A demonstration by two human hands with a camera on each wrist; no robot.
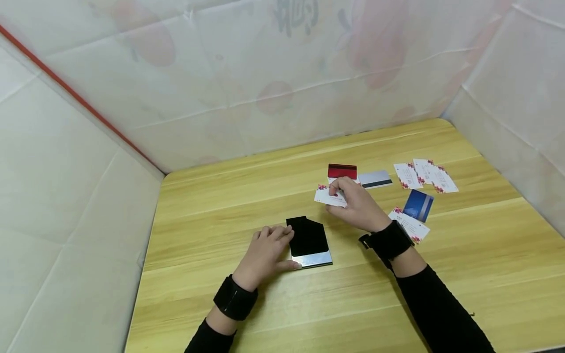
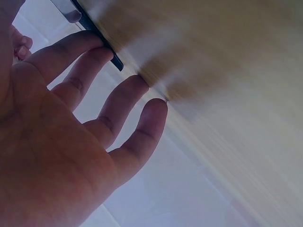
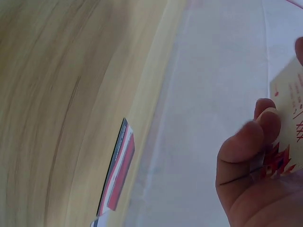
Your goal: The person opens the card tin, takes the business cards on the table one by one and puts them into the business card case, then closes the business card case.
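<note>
The white card (image 1: 325, 196) is between the fingers of the right hand (image 1: 359, 208), which are clamped on one end of it; the rest juts out to their left. It looks light, thin and a little springy, likely smooth and apt to bend if squeezed hard. A pinch near an edge or short end should suit it best, leaving the opposite end free.

Nearer the person and to the left of those fingers, the flat black case (image 1: 307, 238) lies on the worktop (image 1: 220, 304), a shiny strip along its near end. The left hand (image 1: 265, 255) rests at its left side: the fingers are bent slightly and apart, two fingertips touching the edge, the thumb at the near corner. The case looks stiff and heavier than a card, its shiny part probably slippery; its side edges give the surest hold.

Just beyond the right fingers lies the red card (image 1: 342, 170), with the silver card (image 1: 375, 179) to its right. Farther right of those fingers is a fan of white cards (image 1: 407, 175); nearer, beside the right wrist, are the blue card (image 1: 418, 205) and the flowered cards (image 1: 412, 228).
</note>
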